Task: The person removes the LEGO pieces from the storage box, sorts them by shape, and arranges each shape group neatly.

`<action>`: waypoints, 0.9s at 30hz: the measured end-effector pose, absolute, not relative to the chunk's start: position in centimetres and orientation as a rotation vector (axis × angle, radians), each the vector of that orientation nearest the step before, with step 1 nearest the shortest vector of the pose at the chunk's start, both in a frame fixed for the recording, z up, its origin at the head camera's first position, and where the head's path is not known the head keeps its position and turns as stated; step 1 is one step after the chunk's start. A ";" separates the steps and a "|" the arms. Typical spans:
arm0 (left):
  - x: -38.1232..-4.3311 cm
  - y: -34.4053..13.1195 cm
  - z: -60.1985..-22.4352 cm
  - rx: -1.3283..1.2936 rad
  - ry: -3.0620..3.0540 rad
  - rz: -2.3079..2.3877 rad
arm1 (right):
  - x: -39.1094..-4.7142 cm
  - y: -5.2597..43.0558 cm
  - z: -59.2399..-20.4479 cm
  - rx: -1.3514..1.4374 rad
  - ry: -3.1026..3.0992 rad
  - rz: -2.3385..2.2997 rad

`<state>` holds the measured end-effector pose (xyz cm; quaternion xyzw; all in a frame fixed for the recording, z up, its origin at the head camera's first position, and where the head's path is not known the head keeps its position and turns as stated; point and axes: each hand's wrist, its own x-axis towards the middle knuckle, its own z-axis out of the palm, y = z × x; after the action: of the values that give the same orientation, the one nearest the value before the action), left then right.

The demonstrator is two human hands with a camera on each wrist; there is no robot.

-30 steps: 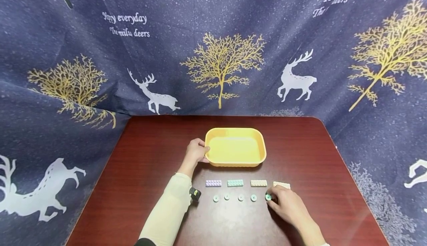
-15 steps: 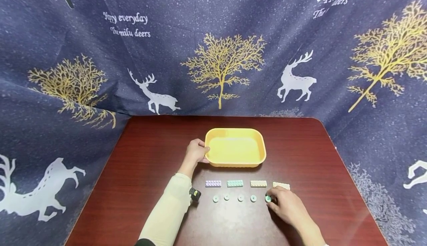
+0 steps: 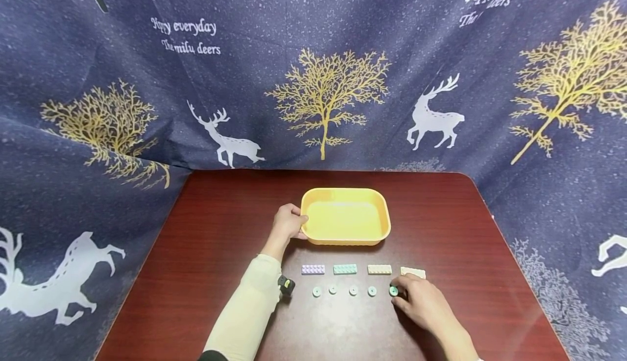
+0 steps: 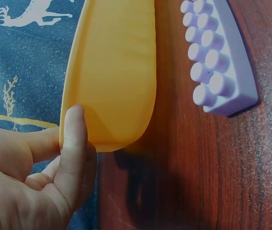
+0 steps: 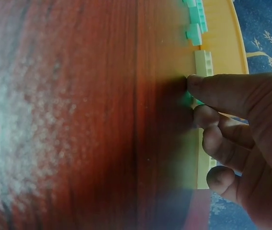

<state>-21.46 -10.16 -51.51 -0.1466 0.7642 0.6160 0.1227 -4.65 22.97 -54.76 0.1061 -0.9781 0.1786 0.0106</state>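
My left hand (image 3: 287,221) grips the left end of a yellow rectangular bin (image 3: 345,240). In the left wrist view, the thumb lies over the bin's rim (image 4: 67,81) with the other fingers outside. Down at the right, my right hand (image 3: 420,301) pinches a small green round piece (image 3: 394,291) between thumb and index finger, at the tabletop. The right wrist view shows that green piece (image 5: 188,98) mostly hidden by the fingertips. Just beyond this hand lies a cream building block (image 3: 413,271), partly covered by it.
A purple block (image 3: 313,269), a teal block (image 3: 345,269) and a pale yellow block (image 3: 379,269) line up before the bin. Nearer me runs a row of small round pieces (image 3: 354,291). A patterned blue cloth (image 3: 343,105) hangs behind the reddish-brown table (image 3: 220,208).
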 end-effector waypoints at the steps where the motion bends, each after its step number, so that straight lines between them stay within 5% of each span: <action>1: -21.5 -10.2 -51.5 -0.427 2.230 1.798 | -4.7 23.0 -54.8 0.330 -3.054 0.558; 27: -20.8 -11.0 -51.6 -0.391 2.342 1.694 | -6.2 23.4 -53.7 0.439 -2.836 0.540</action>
<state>-20.77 -11.03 -51.57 -0.1331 0.7980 0.5770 0.1123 -6.22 23.43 -53.70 0.1494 -0.9653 0.1837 0.1105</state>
